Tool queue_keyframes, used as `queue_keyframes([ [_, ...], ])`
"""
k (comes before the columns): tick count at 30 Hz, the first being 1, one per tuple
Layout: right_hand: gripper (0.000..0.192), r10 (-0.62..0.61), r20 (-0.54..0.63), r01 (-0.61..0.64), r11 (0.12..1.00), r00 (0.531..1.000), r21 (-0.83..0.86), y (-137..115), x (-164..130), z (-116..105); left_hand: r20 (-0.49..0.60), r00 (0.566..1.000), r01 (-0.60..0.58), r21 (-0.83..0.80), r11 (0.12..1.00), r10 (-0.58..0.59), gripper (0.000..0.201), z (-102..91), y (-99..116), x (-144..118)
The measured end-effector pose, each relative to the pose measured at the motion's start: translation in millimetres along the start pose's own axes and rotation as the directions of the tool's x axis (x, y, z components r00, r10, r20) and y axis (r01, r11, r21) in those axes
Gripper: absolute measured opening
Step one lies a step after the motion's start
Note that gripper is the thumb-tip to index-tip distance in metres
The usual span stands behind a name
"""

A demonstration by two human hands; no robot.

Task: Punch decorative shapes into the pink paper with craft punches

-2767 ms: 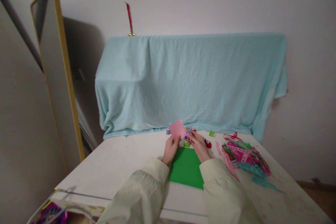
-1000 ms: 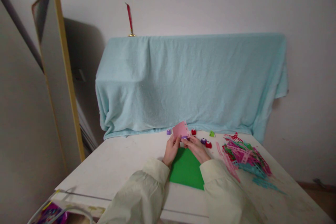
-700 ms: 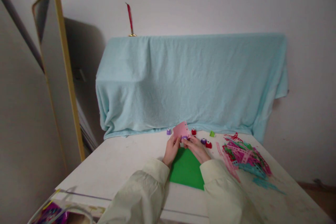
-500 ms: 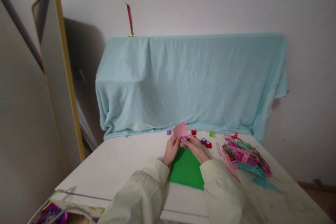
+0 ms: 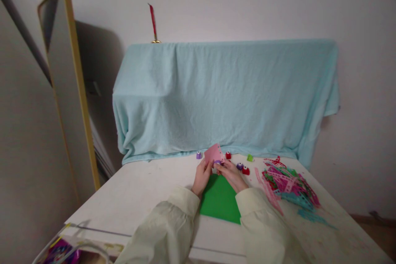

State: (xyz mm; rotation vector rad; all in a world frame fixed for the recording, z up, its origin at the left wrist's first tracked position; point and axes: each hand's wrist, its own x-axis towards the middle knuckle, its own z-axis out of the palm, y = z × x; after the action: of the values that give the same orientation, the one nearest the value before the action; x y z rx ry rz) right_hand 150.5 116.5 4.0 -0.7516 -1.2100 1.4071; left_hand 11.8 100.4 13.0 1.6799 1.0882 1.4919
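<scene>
Head view: the pink paper (image 5: 213, 153) stands tilted, its punched edge up and to the right, above the green sheet (image 5: 220, 199) on the table (image 5: 139, 194). The left hand (image 5: 201, 176) pinches its lower edge; the right hand (image 5: 230, 174) grips a purple punch (image 5: 218, 162) against it.

No readable text, labels, brands, numbers or signs anywhere in view.
</scene>
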Motion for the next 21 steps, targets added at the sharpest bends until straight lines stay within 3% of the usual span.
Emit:
queue_keyframes([
  [6,0.036,-0.029,0.037,0.029,1.0,0.999,0.002,3,0,-1,0.003,1.0,0.007,0.022,1.0,-0.007,0.04,0.8,-4,2],
  [21,0.036,-0.022,-0.005,0.022,0.999,1.0,-0.039,-7,-5,5,0.036,0.999,0.005,0.005,1.0,-0.005,0.039,0.3,-5,0],
])
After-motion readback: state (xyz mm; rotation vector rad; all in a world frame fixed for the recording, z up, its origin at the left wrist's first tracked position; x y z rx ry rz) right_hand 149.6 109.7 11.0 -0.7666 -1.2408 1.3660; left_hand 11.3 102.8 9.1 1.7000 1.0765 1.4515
